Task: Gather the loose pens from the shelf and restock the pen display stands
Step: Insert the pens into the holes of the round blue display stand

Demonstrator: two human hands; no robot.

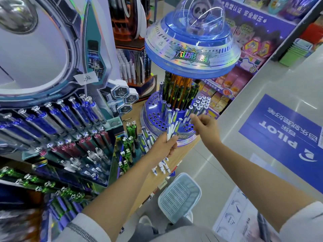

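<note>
the left hand [164, 145] grips a bundle of white-and-blue pens [172, 124] upright, just in front of the round display stand [153, 117]. the right hand [206, 127] is at the stand's holed tier with fingers curled; whether it pinches a pen i cannot tell. the job looks about midway: white-capped pens [201, 102] already stand in one patch, many holes are empty, and loose pens [147, 139] lie on the shelf [176, 159] beside the base.

A round pen stand [153, 117] stands on the shelf [175, 158], right of a tiered pen rack [52, 123]. Loose pens [147, 139] lie between them, and a basket [180, 194] sits below.
</note>
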